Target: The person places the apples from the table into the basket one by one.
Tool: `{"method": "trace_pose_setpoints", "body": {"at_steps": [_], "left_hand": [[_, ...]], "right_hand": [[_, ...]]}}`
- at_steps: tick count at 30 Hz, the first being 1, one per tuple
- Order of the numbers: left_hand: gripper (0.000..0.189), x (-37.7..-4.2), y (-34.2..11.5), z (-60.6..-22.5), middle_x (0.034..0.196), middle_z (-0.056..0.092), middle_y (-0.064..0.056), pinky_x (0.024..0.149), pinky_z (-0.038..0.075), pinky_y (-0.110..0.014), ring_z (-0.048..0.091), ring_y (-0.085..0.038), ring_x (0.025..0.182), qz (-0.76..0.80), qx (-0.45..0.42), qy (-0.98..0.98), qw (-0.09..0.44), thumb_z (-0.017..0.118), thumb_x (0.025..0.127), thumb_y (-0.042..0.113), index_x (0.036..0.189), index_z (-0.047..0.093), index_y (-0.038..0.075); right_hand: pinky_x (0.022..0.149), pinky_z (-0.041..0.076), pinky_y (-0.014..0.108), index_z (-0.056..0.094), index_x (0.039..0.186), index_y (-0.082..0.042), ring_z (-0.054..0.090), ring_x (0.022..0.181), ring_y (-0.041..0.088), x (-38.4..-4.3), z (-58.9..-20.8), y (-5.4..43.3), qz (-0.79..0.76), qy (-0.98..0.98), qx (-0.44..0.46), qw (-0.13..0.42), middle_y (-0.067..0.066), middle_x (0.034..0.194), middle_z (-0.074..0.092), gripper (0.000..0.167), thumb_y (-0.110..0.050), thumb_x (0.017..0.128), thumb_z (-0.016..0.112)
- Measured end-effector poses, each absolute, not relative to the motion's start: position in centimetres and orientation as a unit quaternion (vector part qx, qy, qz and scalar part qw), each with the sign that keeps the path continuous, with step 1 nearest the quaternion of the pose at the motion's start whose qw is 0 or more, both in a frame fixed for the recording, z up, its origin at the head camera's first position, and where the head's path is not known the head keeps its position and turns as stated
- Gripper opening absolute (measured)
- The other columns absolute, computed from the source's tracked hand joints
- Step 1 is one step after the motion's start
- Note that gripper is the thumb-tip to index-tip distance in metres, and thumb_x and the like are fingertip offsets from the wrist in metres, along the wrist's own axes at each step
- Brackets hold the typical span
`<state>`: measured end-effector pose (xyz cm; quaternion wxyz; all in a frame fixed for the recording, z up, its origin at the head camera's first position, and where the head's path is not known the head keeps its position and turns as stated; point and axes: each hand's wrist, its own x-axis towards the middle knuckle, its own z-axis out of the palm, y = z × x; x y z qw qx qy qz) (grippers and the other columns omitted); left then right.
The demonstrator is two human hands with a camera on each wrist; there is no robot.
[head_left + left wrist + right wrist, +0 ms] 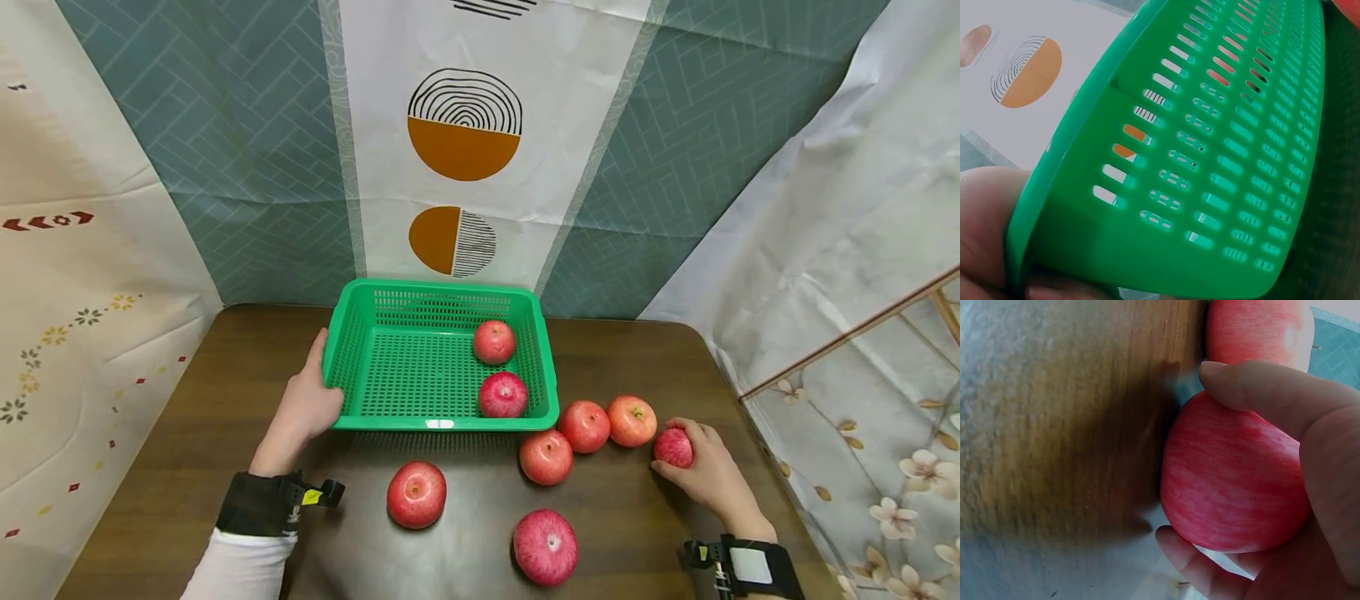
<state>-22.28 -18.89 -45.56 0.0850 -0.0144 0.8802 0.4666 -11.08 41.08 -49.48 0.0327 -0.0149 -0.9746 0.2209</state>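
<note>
My left hand (306, 402) grips the left side of a green plastic basket (420, 423) near its front corner. The left wrist view shows the thumb at the rim and fingers lower down, against the slotted wall (1222, 162). Inside the basket, two red apples (503, 394) sit along the right side. At the right of the table my right hand (708, 471) holds a dark red apple (1235, 475), thumb on one side and fingers on the other. That apple is right at the tabletop. A paler apple (632, 420) stands just left of it.
Two more apples (584, 426) form a line with the paler one toward the basket's front right corner. Nearer the front lie a red apple (417, 494) and a darker one (545, 547). Patterned cloth (630, 167) hangs behind the brown wooden table (630, 358).
</note>
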Motion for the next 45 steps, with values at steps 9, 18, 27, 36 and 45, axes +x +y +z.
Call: {"method": "trace_pose_setpoints", "body": {"at_steps": [9,18,27,36,45], "left_hand": [[0.101,-22.4,-18.7,-45.5,0.120,0.061,-0.035,0.066,0.047,-0.040,0.063,-0.035,0.081,0.476,-0.013,0.875,0.083,0.046,0.092,-0.002,0.173,-0.009,0.021],[0.100,-22.4,-18.7,-45.4,0.122,0.061,-0.035,0.066,0.047,-0.039,0.064,-0.035,0.083,0.470,-0.016,0.879,0.079,0.046,0.092,-0.002,0.173,-0.008,0.019],[0.101,-22.5,-18.7,-45.5,0.121,0.060,-0.036,0.064,0.045,-0.040,0.061,-0.035,0.080,0.460,-0.011,0.885,0.077,0.047,0.092,-0.001,0.173,-0.010,0.020],[0.101,-22.3,-18.7,-46.2,0.125,0.059,-0.039,0.064,0.044,-0.040,0.061,-0.034,0.080,0.463,-0.014,0.882,0.085,0.045,0.091,-0.002,0.173,-0.010,0.020],[0.102,-22.2,-19.0,-45.8,0.128,0.058,-0.039,0.066,0.044,-0.041,0.062,-0.036,0.084,0.459,-0.013,0.884,0.081,0.045,0.090,-0.002,0.173,-0.011,0.020]], "right_hand": [[0.085,0.052,0.066,0.058,0.136,-0.004,0.058,0.110,0.049,-10.9,-49.8,41.4,0.218,-0.975,-0.018,0.044,0.035,0.128,0.054,0.068,-0.027,0.082,0.092],[0.085,0.052,0.066,0.059,0.136,-0.003,0.058,0.111,0.049,-10.9,-49.7,41.4,0.223,-0.974,-0.017,0.047,0.035,0.127,0.055,0.068,-0.027,0.081,0.092],[0.086,0.051,0.065,0.060,0.135,-0.002,0.058,0.114,0.049,-10.6,-49.6,41.5,0.231,-0.971,-0.024,0.059,0.034,0.128,0.058,0.068,-0.027,0.081,0.093],[0.073,0.053,0.054,0.059,0.138,-0.003,0.061,0.105,0.047,-9.9,-47.7,41.6,0.231,-0.969,-0.048,0.071,0.032,0.124,0.058,0.071,-0.031,0.083,0.092],[0.074,0.051,0.053,0.061,0.139,-0.004,0.060,0.106,0.044,-10.5,-44.6,39.8,0.242,-0.961,-0.019,0.130,0.028,0.131,0.057,0.071,-0.025,0.080,0.095]]}}
